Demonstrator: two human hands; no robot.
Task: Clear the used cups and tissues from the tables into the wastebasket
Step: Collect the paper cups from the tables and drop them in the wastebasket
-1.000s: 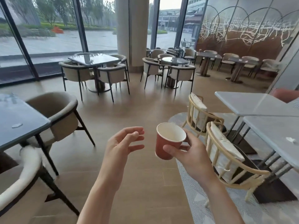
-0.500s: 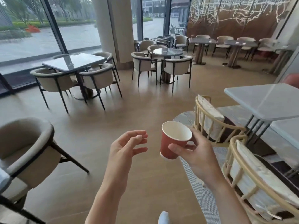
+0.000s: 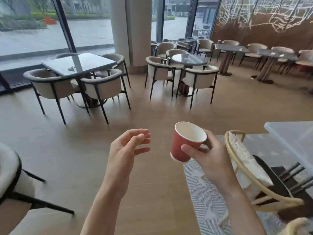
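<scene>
**Carrying the cup: keep it level and find the bin**

My right hand [image 3: 209, 156] has its grip closed round the red paper cup with the white inside [image 3: 186, 141], thumb on the near side and fingers behind, held in the air above the wooden floor [image 3: 152, 106], near the middle of the view. The cup leans a little to the left and looks empty, though I can't see its bottom well enough to rule out dregs. My left hand [image 3: 128, 146] holds nothing, fingers loosely curled and apart.

No wastebasket shows anywhere, so I judge this step is transport. I'd keep the cup upright, squeeze lightly so the paper wall doesn't buckle, and scan as I walk. The free hand is available for more rubbish: something small and pale lies on the dark glass-topped square counter [image 3: 79, 65] far left, possibly a tissue. The cane chair with the pale cushion [image 3: 243, 158] sits just right of my right hand; I'd steer clear of it.
</scene>
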